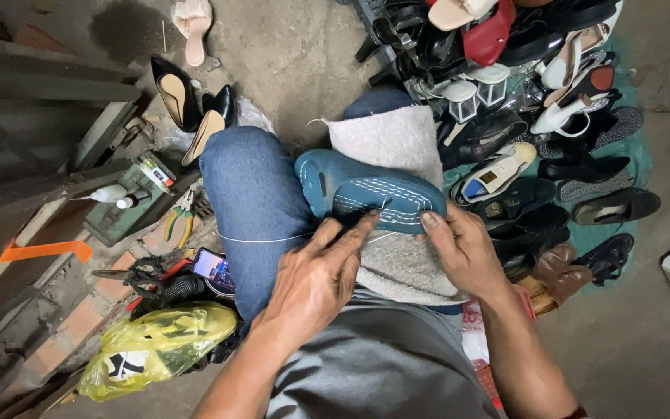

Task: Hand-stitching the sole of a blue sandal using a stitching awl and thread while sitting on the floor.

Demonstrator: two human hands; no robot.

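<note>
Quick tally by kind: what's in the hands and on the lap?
Hands: 2, left hand pinching a thin dark stitching tool, right hand steadying the shoe
Teal shoe, sole up, white stitching: 1
Grey fleecy cloth on the lap: 1
Taut white thread: 1
Total: 6

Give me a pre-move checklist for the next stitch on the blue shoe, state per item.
1. Blue shoe sole-up on the grey cloth over the lap: ok.
2. Right hand steadies the shoe's near edge with the thumb on the sole: ok.
3. Left hand pinches the tool at the stitch line: ok.
4. White thread runs out to the left over the jeans, no visible snag: ok.
5. Tool tip seated in a hole: cannot tell.
6. Pliers within reach on the left: ok.
</note>
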